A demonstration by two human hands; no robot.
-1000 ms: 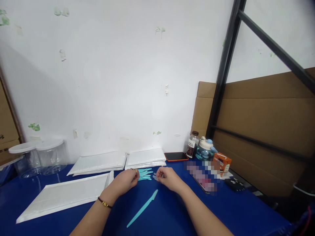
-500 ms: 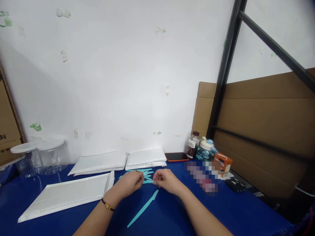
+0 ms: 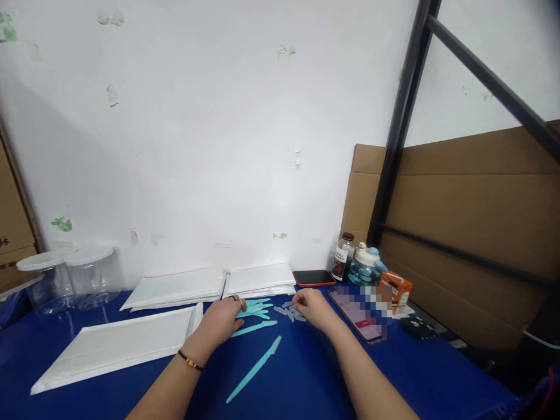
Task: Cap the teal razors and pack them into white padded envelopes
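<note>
A small pile of turquoise eyebrow razors (image 3: 258, 306) lies on the blue tabletop. My left hand (image 3: 221, 318) is at the pile's left side, thumb and index finger apart. One razor (image 3: 259, 326) extends from beneath this hand, its blade end pointing right. Nearer to me, another razor (image 3: 254, 370) lies slantwise by itself. To the right of the pile are several small translucent plastic caps (image 3: 290, 312). My right hand (image 3: 311, 306) is over their right edge with its fingertips pinched together; whatever is between them is hidden.
White padded envelopes (image 3: 118, 344) lie at left and along the wall. Two clear lidded jars (image 3: 91, 286) stand far left. At right are an orange-edged phone (image 3: 314, 278), another phone (image 3: 359, 318), a brown-capped bottle (image 3: 343, 258), a blue water bottle (image 3: 365, 271) and an orange box (image 3: 396, 290).
My hands have drawn apart, left hand leftward and right hand rightward to the caps. The razor between them is now partly under my left hand, and the translucent caps have come into view.
</note>
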